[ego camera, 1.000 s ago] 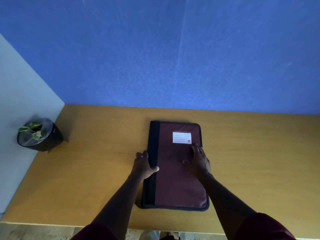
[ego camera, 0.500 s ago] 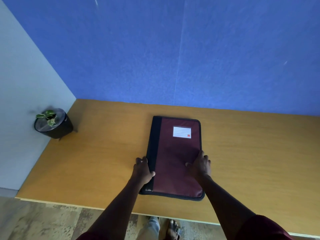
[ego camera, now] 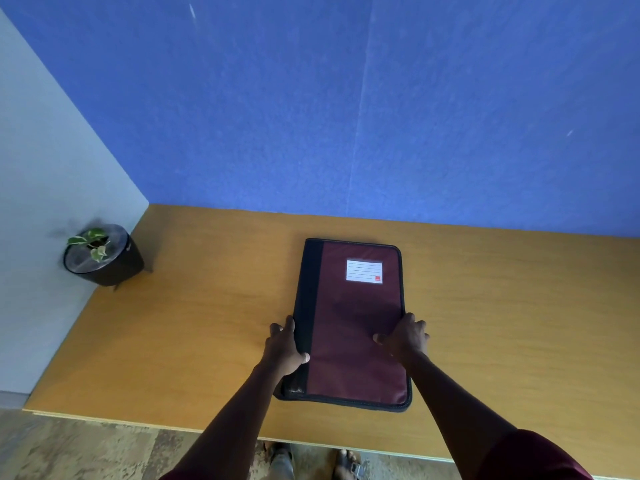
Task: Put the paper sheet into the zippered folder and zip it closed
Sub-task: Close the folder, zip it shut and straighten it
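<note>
Blue felt-like wall panelling (ego camera: 381,116) fills the upper part of the view, far beyond both hands, meeting a pale grey side wall (ego camera: 41,202) well off to the left of them. Below it runs the wooden desk (ego camera: 194,323), its bare top spreading out on either side of the grip and its front edge lying nearer the person than the hands.

Lying flat on the desk between the two hands is the zippered folder (ego camera: 356,327), maroon with a black spine strip along its left side and a dark zip band round its edge; it looks closed, and the paper sheet cannot be seen. The left hand (ego camera: 285,348) holds the folder at its spine edge, fingers down the outer side and thumb lying on top of the black strip. The right hand (ego camera: 405,337) holds the opposite long edge, fingers curled over the outer side and thumb resting on the maroon cover. Both grasps sit on the folder's nearer half.

Beyond the right hand, on the far part of the cover, is a white lined label (ego camera: 364,271) with a small red mark in its corner. Well away to the left of the left hand, at the desk's far corner, stands a small dark plant pot (ego camera: 107,268) with a few green leaves.
</note>
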